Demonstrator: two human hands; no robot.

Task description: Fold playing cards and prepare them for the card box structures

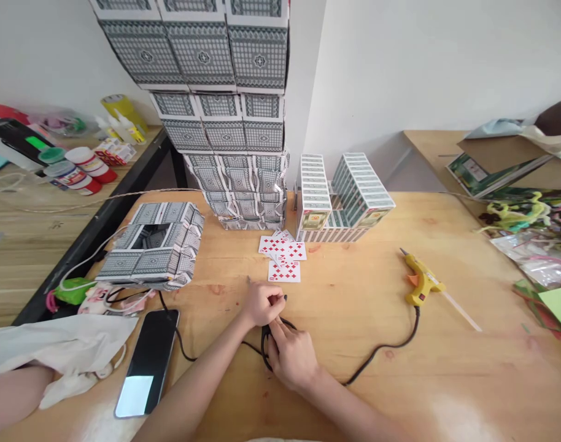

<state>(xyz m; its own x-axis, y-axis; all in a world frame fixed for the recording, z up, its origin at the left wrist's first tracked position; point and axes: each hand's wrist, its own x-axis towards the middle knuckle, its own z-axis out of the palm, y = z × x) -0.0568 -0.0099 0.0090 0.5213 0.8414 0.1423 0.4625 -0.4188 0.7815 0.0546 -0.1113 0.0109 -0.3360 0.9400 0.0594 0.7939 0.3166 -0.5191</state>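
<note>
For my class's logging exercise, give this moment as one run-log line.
right hand: holding scissors; left hand: just beyond right; cards: face-up, beyond hands; glue gun: right, on table

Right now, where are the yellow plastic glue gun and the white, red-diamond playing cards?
Yellow plastic glue gun [422,281], head view: its body.
White, red-diamond playing cards [284,272], head view: nearest card's face.

The lowest white rectangular playing card [284,272] reads 10, with red diamond signs. Print on the stacked white-and-green cardboard boxes [314,205] is too small.
</note>
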